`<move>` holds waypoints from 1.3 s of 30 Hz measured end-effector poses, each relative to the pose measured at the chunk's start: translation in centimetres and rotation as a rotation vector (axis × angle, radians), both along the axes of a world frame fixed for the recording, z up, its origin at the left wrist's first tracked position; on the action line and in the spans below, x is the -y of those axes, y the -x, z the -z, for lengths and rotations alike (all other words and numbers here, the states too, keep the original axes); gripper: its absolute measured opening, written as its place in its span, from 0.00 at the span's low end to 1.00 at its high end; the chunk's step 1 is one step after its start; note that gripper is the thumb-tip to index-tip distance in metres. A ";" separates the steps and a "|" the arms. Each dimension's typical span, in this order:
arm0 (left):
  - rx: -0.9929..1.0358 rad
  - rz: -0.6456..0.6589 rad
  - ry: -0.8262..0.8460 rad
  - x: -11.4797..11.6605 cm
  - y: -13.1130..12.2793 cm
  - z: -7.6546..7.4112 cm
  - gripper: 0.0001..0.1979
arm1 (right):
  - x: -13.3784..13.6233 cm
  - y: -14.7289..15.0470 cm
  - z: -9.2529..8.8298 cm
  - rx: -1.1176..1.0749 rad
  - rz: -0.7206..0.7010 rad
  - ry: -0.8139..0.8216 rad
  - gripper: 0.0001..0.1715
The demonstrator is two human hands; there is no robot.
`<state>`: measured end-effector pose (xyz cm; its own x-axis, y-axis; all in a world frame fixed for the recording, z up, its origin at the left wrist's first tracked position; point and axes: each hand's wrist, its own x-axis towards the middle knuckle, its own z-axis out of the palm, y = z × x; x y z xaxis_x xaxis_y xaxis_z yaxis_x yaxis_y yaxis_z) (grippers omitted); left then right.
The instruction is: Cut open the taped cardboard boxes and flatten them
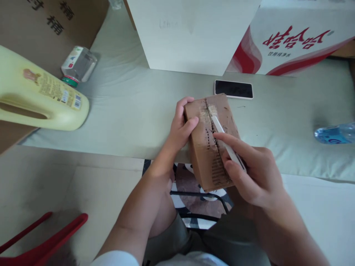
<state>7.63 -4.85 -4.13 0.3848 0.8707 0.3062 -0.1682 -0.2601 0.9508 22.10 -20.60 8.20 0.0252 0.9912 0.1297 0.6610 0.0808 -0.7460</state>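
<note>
L hand (181, 127) clamps cardbd box (203, 147) over near edge of surface (130, 122); R hand (255, 173) grips wht tool (218, 124), tip at top seam. Phone (233, 89) lies nr box's far R corner.

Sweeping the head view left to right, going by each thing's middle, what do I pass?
Yellow jug → clear jar → left hand → cardboard box → white tool → right hand → blue-labelled bottle.

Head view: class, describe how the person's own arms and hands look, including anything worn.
The left hand and right hand are ungloved, with bare wrists. A white sleeve shows on the left arm; the right arm shows no sleeve.
</note>
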 end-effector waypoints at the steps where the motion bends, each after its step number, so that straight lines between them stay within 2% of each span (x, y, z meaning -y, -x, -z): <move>1: -0.005 -0.005 0.002 0.0 0.0 0.0 0.30 | 0.1 0.0 0.1 -0.006 0.005 -0.009 0.28; 11: -0.017 0.017 -0.014 -0.1 0.2 0.0 0.33 | 0.1 0.8 0.0 0.125 0.010 -0.063 0.26; 25: 0.005 0.023 -0.072 -0.5 0.1 1.0 0.30 | -0.7 1.2 -0.3 0.224 0.063 -0.090 0.27; 27: 0.002 0.018 -0.062 -0.5 0.1 1.0 0.30 | -0.5 0.9 0.0 0.209 0.033 -0.087 0.29; 30: 0.002 0.000 -0.067 -0.5 0.1 1.0 0.32 | -0.2 0.2 0.4 0.137 -0.062 -0.083 0.40; 32: 0.010 -0.009 -0.068 -0.4 0.0 0.9 0.32 | 0.0 -0.2 0.5 0.088 -0.136 -0.091 0.43; 35: 0.024 -0.013 -0.043 -0.3 0.0 0.8 0.32 | 0.1 -0.3 0.4 0.056 -0.171 -0.089 0.35; 39: 0.021 -0.012 -0.043 -0.4 0.0 0.8 0.31 | -0.1 0.2 0.2 0.063 -0.091 -0.068 0.28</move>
